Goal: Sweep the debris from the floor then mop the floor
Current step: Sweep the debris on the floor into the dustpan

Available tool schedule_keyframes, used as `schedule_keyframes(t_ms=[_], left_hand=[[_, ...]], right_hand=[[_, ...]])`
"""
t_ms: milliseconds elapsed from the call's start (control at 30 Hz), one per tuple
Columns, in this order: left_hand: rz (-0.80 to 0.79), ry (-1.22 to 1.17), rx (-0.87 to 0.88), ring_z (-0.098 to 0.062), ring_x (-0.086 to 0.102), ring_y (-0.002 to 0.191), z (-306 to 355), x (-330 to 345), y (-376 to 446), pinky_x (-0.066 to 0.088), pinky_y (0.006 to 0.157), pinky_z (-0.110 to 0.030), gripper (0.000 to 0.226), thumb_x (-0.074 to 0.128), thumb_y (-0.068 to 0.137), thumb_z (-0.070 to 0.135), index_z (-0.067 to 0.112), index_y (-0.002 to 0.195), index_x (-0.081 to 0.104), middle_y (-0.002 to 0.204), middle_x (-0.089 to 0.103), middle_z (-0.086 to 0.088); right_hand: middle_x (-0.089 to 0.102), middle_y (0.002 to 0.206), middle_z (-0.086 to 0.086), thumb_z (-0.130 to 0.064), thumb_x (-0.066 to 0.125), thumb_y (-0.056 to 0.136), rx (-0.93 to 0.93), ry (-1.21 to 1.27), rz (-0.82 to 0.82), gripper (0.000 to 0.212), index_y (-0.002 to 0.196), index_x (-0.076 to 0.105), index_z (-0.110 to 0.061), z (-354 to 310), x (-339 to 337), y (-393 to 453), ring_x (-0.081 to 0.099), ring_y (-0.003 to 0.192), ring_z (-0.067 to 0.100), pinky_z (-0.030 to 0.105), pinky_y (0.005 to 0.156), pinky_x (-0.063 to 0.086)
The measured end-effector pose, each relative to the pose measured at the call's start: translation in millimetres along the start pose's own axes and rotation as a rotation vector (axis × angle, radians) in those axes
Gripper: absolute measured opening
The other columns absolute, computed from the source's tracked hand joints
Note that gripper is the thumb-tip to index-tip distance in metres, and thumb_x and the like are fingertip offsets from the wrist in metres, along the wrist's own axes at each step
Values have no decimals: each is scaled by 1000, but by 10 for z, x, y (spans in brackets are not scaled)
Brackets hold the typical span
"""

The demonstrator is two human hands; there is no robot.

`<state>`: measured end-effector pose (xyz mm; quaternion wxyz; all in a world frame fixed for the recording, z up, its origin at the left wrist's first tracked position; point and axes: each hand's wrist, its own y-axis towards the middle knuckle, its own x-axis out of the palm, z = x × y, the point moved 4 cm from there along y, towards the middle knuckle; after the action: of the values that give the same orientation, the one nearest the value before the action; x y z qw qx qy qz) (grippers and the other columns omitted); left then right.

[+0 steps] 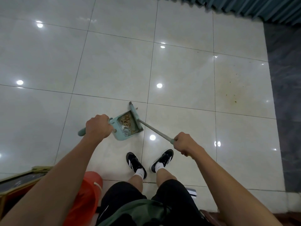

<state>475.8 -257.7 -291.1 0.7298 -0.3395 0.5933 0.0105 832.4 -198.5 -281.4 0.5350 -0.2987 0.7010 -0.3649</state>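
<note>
At frame centre, left hand (97,126) grips a teal dustpan (128,126) holding brown debris (125,121); right hand (184,143) grips the broom (143,122).

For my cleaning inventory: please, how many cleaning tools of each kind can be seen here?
Dustpan: 1, held by left hand
Broom: 1, held by right hand
Red bucket: 1
Total: 3

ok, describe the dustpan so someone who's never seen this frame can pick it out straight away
On the glossy white tiled floor, look just ahead of the person's black-and-white shoes. The dustpan is the mint-green scoop there, its handle gripped by the left hand, with the broom head at its mouth. Unlike the red bucket behind, it holds brown debris.
</note>
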Motion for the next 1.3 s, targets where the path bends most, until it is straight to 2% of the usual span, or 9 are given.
schedule_keyframes(t_ms=[100,233,367,467,700,900,1000,1133,1300], left_hand=[[13,-13,-32,-26,58,67,-154,-60,11,47,66,-32,14,58,75,21,18,86,66,70,58,-1],[24,-20,-73,-28,57,71,-321,-136,27,45,68,-32,15,56,76,19,18,87,65,73,58,-3],[40,-19,-79,-27,60,72,-400,-177,43,50,71,-34,12,58,81,20,17,90,65,76,62,-5],[41,-25,-84,-26,60,70,-411,-171,72,48,69,-33,11,58,80,20,18,88,64,75,61,-4],[21,-41,-100,-24,60,69,-405,-138,133,50,69,-33,6,60,81,24,19,84,61,73,60,-1],[13,-53,-94,-26,62,72,-465,-184,103,54,74,-37,6,59,81,24,18,81,61,76,62,-4],[3,-45,-90,-25,62,70,-493,-196,74,55,74,-38,7,58,83,23,17,81,60,74,62,-3],[13,-67,-116,-25,59,66,-586,-209,0,52,69,-35,8,57,83,21,16,78,60,71,60,-2],[24,-141,-175,-25,61,69,-696,-195,-124,52,69,-35,6,58,83,19,15,83,63,76,66,-4]], right_hand=[[59,68,13,-13,51,86,1,64,-1,26,102,69,-2,49,-113,-35,48,47,26,24,42,40],[65,74,13,-9,50,86,-47,-4,41,31,110,69,-12,36,-91,-51,52,46,22,24,41,43],[63,84,4,-10,49,80,-77,-174,139,39,113,68,-20,-81,-81,40,60,64,21,30,55,51],[60,99,3,-11,51,83,-96,-281,190,41,121,61,-20,-216,-51,182,56,76,22,28,62,43],[59,106,7,-10,53,86,-104,-339,98,36,121,58,-14,-484,219,452,52,80,22,29,68,43],[62,89,6,-6,50,81,-95,-230,-23,41,118,66,-13,-444,261,321,62,71,24,30,57,52],[63,85,9,-6,48,82,-92,-78,-36,45,121,67,-17,-364,154,239,54,54,21,24,42,44],[64,88,10,-11,52,85,-89,-22,-6,50,133,61,-23,-319,29,164,53,51,22,21,39,40],[61,82,2,-12,51,87,-142,-90,81,44,128,64,-21,-433,-79,102,62,60,22,25,42,46]])
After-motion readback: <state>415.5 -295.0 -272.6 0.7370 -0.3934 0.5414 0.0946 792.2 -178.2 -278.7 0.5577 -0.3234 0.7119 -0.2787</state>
